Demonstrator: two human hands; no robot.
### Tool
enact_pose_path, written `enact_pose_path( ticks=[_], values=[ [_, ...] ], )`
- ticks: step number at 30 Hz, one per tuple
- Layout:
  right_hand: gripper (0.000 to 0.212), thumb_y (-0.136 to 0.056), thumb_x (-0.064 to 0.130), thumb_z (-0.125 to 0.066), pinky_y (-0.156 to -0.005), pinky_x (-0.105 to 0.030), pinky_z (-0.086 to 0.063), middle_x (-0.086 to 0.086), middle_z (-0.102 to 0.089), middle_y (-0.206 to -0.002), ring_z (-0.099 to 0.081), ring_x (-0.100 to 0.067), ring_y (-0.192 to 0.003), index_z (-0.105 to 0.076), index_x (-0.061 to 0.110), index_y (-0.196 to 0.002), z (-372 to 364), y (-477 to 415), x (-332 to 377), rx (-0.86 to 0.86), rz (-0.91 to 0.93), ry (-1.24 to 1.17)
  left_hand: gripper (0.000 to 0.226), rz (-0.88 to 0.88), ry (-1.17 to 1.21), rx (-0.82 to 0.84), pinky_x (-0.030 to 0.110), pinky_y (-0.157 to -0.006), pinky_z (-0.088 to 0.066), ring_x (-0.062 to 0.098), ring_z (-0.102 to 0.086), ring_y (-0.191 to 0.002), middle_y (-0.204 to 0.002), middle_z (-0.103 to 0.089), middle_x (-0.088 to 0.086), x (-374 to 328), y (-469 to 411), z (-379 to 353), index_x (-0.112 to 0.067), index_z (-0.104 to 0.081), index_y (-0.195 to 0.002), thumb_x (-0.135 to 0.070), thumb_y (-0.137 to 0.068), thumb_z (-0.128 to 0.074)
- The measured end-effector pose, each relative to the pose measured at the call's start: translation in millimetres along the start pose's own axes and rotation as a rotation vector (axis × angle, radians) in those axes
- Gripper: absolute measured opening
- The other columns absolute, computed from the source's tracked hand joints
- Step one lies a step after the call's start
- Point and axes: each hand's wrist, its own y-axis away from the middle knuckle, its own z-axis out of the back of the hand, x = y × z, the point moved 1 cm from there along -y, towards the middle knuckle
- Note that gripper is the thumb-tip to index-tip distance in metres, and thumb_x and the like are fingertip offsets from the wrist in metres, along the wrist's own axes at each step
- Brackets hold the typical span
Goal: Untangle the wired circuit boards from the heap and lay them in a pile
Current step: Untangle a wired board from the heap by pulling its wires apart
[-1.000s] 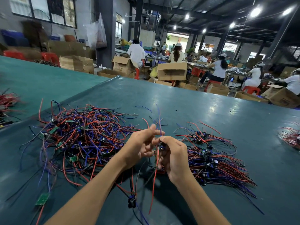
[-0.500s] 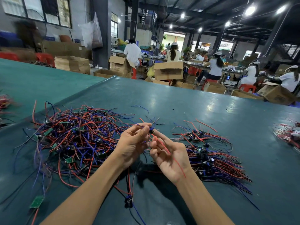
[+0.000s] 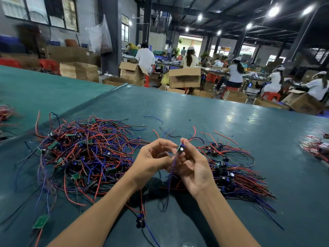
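Two hands meet above the tabletop, just to the right of the heap of red, blue and black wires. The right hand pinches one circuit board between thumb and fingertips, so its grip is narrow and closed on the board. I judge that the board is held up, clear of the heap, so that its wires can hang free and slide out of the tangle.

The left hand is between the heap and the board, with curled fingers and with thumb and forefinger apart. Its lower fingertips are close to the blue wire, probably to comb it straight. Because of the blur I cannot tell whether this grip holds the wire or nothing.

The board stands on edge. Its long axis is nearly upright, and the top leans a little away from the heap. The blue wire leaves the lower end and runs down toward the tabletop, so the whole piece points downward.

Farther to the right of the heap lies the pile of sorted boards. Their wires lie roughly parallel and fan away from the heap, which I think keeps them from tangling again.
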Motion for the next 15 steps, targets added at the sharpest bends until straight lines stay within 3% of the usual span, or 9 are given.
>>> enact_pose_path(
  ticks=[2, 4, 5, 7, 10, 15],
  values=[
    [0.011, -0.073, 0.017, -0.081, -0.056, -0.024, -0.053, -0.003, -0.059, -0.073, -0.054, -0.012, -0.055, -0.077, 0.01, -0.08, 1.1, -0.4, 2.8, -0.026, 0.003, 0.063, 0.022, 0.172, 0.12, -0.006, 0.031, -0.06, -0.051, 0.022, -0.064, -0.073, -0.095, -0.06, 0.016, -0.4, -1.0, -2.6, -0.019, -0.067, -0.097, -0.003, -0.083, -0.062],
    [0.013, -0.067, 0.019, -0.083, -0.055, -0.026, -0.05, -0.002, -0.054, -0.068, -0.052, -0.015, -0.055, -0.074, 0.012, -0.074, 3.1, -0.9, 5.5, -0.053, 0.013, 0.173, 0.008, 0.328, 0.199, -0.015, 0.032, -0.057, -0.051, 0.028, -0.063, -0.074, -0.094, -0.059, 0.02, -1.6, -2.6, -5.5, -0.017, -0.062, -0.092, -0.018, -0.086, -0.057],
    [0.013, -0.068, 0.019, -0.082, -0.053, -0.03, -0.047, -0.002, -0.049, -0.065, -0.049, -0.017, -0.053, -0.071, 0.013, -0.071, 3.2, -0.4, 6.0, -0.06, 0.011, 0.224, 0.013, 0.36, 0.176, -0.017, 0.032, -0.053, -0.051, 0.028, -0.062, -0.07, -0.09, -0.061, 0.018, -0.9, -2.8, -5.6, -0.016, -0.061, -0.091, -0.028, -0.086, -0.059],
    [0.014, -0.074, 0.016, -0.079, -0.051, -0.032, -0.041, -0.005, -0.043, -0.061, -0.042, -0.022, -0.049, -0.067, 0.012, -0.067, 3.6, -0.7, 5.5, -0.062, 0.008, 0.286, 0.023, 0.353, 0.078, 0.01, 0.029, -0.048, -0.05, 0.024, -0.063, -0.061, -0.083, -0.064, 0.014, 0.6, -1.3, -6.0, -0.015, -0.062, -0.088, -0.039, -0.088, -0.063],
    [0.01, -0.081, 0.008, -0.073, -0.045, -0.026, -0.042, -0.004, -0.052, -0.057, -0.048, -0.018, -0.045, -0.076, 0.009, -0.071, 5.2, -1.0, 5.9, -0.083, 0.027, 0.357, 0.023, 0.303, -0.057, 0.016, 0.025, -0.048, -0.046, 0.018, -0.06, -0.057, -0.077, -0.067, 0.011, 2.6, 1.3, -9.2, -0.017, -0.069, -0.083, -0.039, -0.088, -0.068],
    [0.014, -0.083, 0.021, -0.077, -0.05, -0.023, -0.043, -0.005, -0.056, -0.063, -0.048, -0.016, -0.05, -0.08, 0.007, -0.085, 7.0, -3.3, 6.1, -0.061, 0.026, 0.623, 0.023, 0.337, -0.07, -0.046, 0.025, -0.056, -0.048, 0.014, -0.059, -0.052, -0.07, -0.07, 0.01, 6.2, 1.3, -5.3, -0.019, -0.073, -0.075, -0.039, -0.083, -0.068]
  ],
)
